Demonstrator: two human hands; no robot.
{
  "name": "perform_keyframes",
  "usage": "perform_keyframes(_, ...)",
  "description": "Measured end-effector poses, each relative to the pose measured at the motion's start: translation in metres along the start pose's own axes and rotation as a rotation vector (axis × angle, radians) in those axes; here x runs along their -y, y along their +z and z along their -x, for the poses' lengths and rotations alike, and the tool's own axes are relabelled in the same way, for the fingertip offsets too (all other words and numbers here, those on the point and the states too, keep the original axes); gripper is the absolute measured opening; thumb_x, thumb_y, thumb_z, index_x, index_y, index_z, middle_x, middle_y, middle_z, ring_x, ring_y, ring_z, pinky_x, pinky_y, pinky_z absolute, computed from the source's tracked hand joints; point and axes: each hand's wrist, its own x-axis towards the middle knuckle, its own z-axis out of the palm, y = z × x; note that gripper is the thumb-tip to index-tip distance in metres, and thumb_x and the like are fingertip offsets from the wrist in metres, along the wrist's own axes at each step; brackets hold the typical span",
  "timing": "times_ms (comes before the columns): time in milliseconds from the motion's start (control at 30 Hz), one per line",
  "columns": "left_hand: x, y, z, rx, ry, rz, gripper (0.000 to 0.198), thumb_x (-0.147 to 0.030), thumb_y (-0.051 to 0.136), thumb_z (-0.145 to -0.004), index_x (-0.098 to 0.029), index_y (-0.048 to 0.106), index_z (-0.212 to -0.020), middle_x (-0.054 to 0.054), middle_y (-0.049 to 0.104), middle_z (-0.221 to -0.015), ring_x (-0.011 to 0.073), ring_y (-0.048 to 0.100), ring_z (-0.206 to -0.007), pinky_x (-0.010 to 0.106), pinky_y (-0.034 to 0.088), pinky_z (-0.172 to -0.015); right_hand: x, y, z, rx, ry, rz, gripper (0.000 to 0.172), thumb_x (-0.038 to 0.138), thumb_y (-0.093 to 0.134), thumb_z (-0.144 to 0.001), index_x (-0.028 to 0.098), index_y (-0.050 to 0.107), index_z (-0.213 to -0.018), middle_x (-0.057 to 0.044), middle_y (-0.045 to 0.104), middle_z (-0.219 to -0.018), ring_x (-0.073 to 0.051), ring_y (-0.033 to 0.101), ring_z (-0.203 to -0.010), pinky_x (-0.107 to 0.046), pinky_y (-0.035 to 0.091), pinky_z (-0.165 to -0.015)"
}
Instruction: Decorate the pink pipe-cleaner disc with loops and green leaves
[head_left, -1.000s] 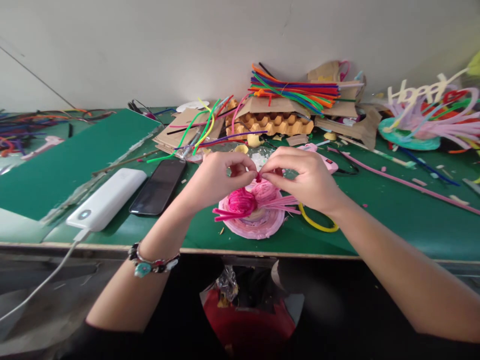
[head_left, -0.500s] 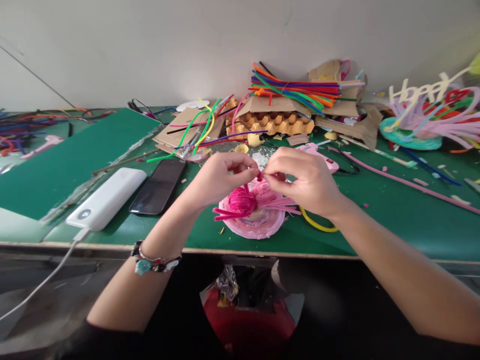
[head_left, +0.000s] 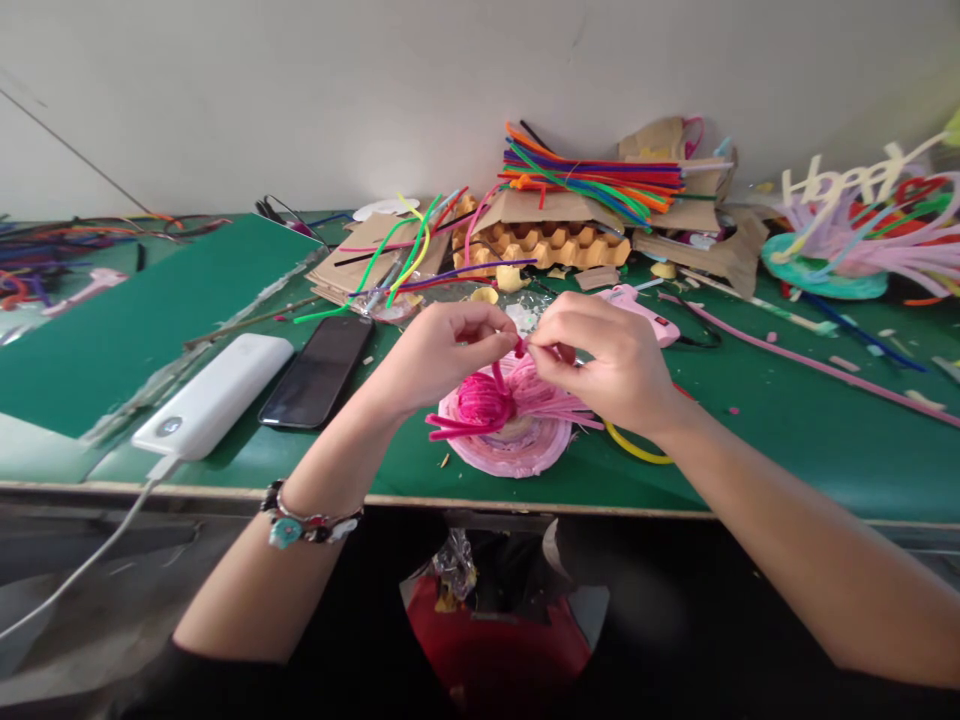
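Note:
Both my hands meet above a round pink woven disc (head_left: 517,452) lying near the front edge of the green table (head_left: 787,440). My left hand (head_left: 439,352) and my right hand (head_left: 604,360) each pinch the end of a hot-pink pipe cleaner (head_left: 501,374) that rises from a hot-pink ball of wound pipe cleaner (head_left: 478,398) on the disc. Pale pink stems stick out sideways from the disc. A yellow loop (head_left: 634,448) lies just under my right wrist. A beaded bracelet (head_left: 307,524) is on my left wrist.
A white power bank (head_left: 214,395) with a cable and a black phone (head_left: 319,372) lie to the left. Behind are a pink glue gun (head_left: 641,306), cardboard scraps, an egg tray (head_left: 544,246), a bundle of coloured pipe cleaners (head_left: 592,178) and a pink "Happy" decoration (head_left: 862,225).
My hands have shifted slightly and the fingers have worked the hot-pink stem, which now shows more clearly between them. Nothing else has moved.

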Motion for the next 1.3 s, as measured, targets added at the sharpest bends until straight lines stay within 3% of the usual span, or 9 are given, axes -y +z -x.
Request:
perform_keyframes(367, -0.002, -0.002, 0.001, -0.011, -0.015, -0.104, 0.009, -0.019, 0.052, -0.072, -0.015, 0.057, -0.067, -0.004, 0.048, -0.054, 0.0064, 0.041, -0.050, 0.019, 0.032, -0.048, -0.001, 0.000, 0.000, 0.001, 0.073, -0.060, 0.009, 0.010, 0.050, -0.073, 0.018, 0.050, -0.068, 0.002, 0.049, -0.062, -0.009, 0.045, -0.055, -0.023, 0.037, -0.053)
perform_keyframes(500, -0.001, -0.003, 0.001, -0.065, -0.078, -0.142, 0.010, -0.019, 0.053, -0.070, -0.015, 0.055, -0.061, -0.004, 0.049, -0.053, 0.0062, 0.042, -0.049, 0.019, 0.032, -0.048, -0.001, -0.001, 0.004, -0.114, 0.110, 0.019, 0.004, 0.014, 0.052, -0.072, 0.018, 0.051, -0.072, 0.002, 0.049, -0.065, -0.010, 0.046, -0.055, -0.026, 0.039, -0.055)
perform_keyframes(600, -0.001, -0.003, 0.002, -0.072, -0.097, -0.133, 0.011, -0.019, 0.053, -0.069, -0.015, 0.053, -0.058, -0.005, 0.048, -0.051, 0.0061, 0.041, -0.048, 0.019, 0.031, -0.046, 0.003, 0.001, 0.008, -0.190, 0.077, 0.115, 0.011, 0.018, 0.052, -0.075, 0.019, 0.052, -0.063, -0.001, 0.050, -0.066, -0.013, 0.048, -0.060, -0.028, 0.040, -0.058)
perform_keyframes(700, 0.000, -0.002, 0.002, -0.078, -0.106, -0.110, 0.013, -0.020, 0.053, -0.069, -0.015, 0.052, -0.057, -0.005, 0.046, -0.050, 0.0057, 0.039, -0.047, 0.019, 0.029, -0.044, 0.009, 0.008, 0.011, -0.180, 0.076, 0.206, 0.017, 0.024, 0.055, -0.075, 0.018, 0.055, -0.060, -0.003, 0.052, -0.067, -0.016, 0.050, -0.064, -0.030, 0.040, -0.060)
perform_keyframes(900, 0.002, 0.001, 0.003, -0.081, -0.099, -0.069, 0.012, -0.020, 0.053, -0.070, -0.015, 0.052, -0.059, -0.005, 0.047, -0.052, 0.0056, 0.039, -0.048, 0.018, 0.029, -0.044, 0.016, 0.020, 0.013, -0.195, 0.133, 0.281, 0.015, 0.027, 0.058, -0.074, 0.018, 0.060, -0.062, -0.003, 0.053, -0.065, -0.018, 0.051, -0.067, -0.032, 0.038, -0.063)
perform_keyframes(1300, 0.001, 0.004, 0.001, -0.071, -0.089, -0.023, 0.011, -0.019, 0.053, -0.068, -0.016, 0.052, -0.058, -0.006, 0.045, -0.051, 0.0059, 0.037, -0.046, 0.020, 0.029, -0.045, 0.014, 0.021, 0.014, -0.201, 0.121, 0.366, 0.015, 0.028, 0.058, -0.075, 0.019, 0.065, -0.065, -0.002, 0.055, -0.064, -0.017, 0.052, -0.065, -0.032, 0.036, -0.063)
